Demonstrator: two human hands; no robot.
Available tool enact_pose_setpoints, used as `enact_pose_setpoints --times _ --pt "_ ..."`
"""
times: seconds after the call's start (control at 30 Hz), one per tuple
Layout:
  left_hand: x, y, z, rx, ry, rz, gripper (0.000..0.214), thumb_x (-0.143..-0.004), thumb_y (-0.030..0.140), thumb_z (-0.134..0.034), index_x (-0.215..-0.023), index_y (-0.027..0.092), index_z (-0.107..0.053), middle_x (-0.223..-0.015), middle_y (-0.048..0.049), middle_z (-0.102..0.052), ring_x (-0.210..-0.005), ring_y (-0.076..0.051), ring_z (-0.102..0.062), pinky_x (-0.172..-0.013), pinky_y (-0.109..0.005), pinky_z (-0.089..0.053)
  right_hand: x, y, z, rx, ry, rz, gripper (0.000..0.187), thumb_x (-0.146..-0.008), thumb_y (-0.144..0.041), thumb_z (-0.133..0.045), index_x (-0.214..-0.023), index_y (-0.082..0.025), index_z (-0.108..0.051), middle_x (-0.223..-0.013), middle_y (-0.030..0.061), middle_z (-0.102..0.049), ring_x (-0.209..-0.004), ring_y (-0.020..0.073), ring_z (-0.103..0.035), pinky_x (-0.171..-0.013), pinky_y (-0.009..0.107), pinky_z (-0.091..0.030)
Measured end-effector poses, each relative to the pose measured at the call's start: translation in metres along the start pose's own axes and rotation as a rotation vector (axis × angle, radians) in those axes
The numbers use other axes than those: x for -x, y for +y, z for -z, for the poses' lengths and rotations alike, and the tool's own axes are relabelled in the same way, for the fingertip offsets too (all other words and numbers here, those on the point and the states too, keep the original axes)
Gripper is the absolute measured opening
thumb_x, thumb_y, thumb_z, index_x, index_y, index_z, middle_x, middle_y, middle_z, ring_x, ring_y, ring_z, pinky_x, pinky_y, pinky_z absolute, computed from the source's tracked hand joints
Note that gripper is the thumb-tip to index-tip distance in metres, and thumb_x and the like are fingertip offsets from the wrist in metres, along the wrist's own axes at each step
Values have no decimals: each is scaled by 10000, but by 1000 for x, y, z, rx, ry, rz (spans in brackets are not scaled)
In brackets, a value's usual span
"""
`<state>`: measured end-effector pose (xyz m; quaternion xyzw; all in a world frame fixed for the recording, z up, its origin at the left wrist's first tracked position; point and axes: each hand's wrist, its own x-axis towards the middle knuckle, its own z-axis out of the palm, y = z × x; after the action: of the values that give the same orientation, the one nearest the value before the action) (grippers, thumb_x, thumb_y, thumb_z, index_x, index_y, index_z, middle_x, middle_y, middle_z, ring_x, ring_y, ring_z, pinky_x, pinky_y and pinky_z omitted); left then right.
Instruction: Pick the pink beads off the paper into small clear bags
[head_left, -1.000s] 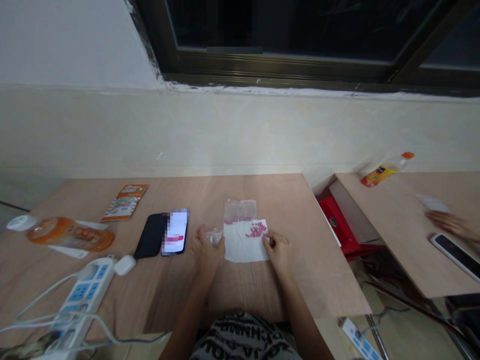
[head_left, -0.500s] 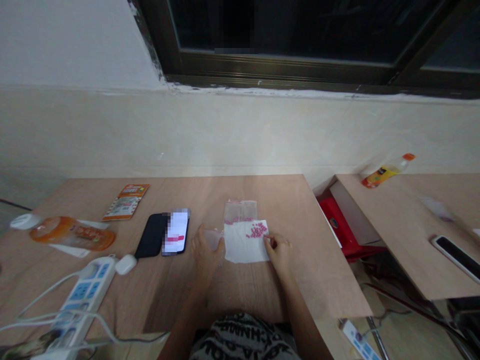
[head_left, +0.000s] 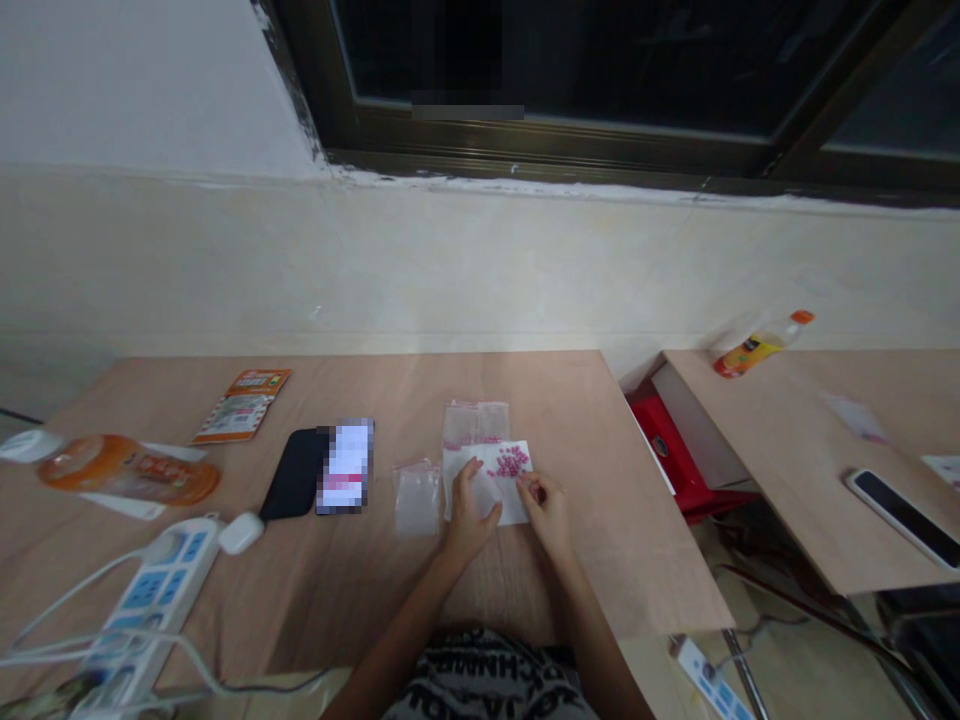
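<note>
A white sheet of paper [head_left: 454,492] lies on the table with a cluster of small pink beads [head_left: 510,461] on its right half. Over its lower middle is my left hand [head_left: 469,520], thumb and fingers spread apart. At the paper's right edge, just below the beads, my right hand [head_left: 547,508] has its thumb and finger pinched together; whatever is between them is too small to make out. Behind the paper lies a clear plastic bag [head_left: 477,417] with pink beads along its lower part. Another clear bag [head_left: 417,500] rests left of my left hand.
Two phones, a black one [head_left: 291,475] and a lit one [head_left: 345,468], lie to the left. Farther left are an orange drink bottle [head_left: 131,470], an orange packet [head_left: 241,405] and a power strip [head_left: 154,590] with cables. A second table [head_left: 787,440] stands right, across a gap.
My left hand has moved right, from the clear bag onto the paper, leaving that bag uncovered. My right hand stays pinched by the paper's right edge. The view has shifted slightly.
</note>
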<state>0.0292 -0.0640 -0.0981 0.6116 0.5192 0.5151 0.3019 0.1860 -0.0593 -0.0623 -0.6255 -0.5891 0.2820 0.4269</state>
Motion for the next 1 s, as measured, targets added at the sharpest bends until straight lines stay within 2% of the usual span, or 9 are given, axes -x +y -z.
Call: enact_pose_setpoints --times 0.17,0.37,0.43,0.53,0.7,1.0 --pt "0 1 1 126 -62 62 734 -728 175 -635 -1378 229 -298 -1292 -127 -498 -1212 -251 -515 -1075 -501 -386 0 -13 -10 -91 -110 16 314 -857 -427 -550 -825 -154 -703 -556 -26 -506 -518 129 -462 -545 240 -368" --pt "-3 10 3 187 -61 171 713 -699 184 -662 -1345 236 -365 -1213 -96 -574 -1172 -241 -553 -1062 -464 -412 -1 -18 -14 -86 -286 46 365 -886 -455 -495 -870 -165 -716 -662 27 -624 -583 154 -518 -569 250 -392" --pt "-4 10 4 199 -68 172 724 -689 163 -654 -1347 233 -360 -1208 -90 -580 -1169 -231 -557 -1065 -453 -410 -2 -15 -12 -79 -278 52 367 -886 -452 -495 -914 -163 -721 -686 33 -636 -594 157 -527 -566 247 -393" --pt "-4 9 5 193 -80 160 742 -678 136 -642 -1349 219 -337 -1196 -93 -586 -1158 -222 -562 -1062 -446 -408 -5 -6 -7 -34 -194 37 367 -879 -446 -500 -932 -160 -722 -623 9 -589 -563 147 -511 -555 239 -387" --pt "-6 13 8 160 -93 186 705 -720 153 -632 -1348 202 -315 -1155 -88 -615 -1110 -204 -585 -1043 -440 -416 -13 13 2 182 -59 21 372 -863 -450 -509 -934 -155 -724 -590 -2 -571 -552 141 -510 -593 243 -385" --pt "-5 10 8 159 -95 210 675 -731 147 -626 -1336 207 -333 -1139 -75 -632 -1100 -198 -598 -1025 -426 -435 -16 16 4 330 -41 26 374 -869 -427 -462 -904 -168 -730 -654 33 -640 -610 161 -556 -663 260 -376"
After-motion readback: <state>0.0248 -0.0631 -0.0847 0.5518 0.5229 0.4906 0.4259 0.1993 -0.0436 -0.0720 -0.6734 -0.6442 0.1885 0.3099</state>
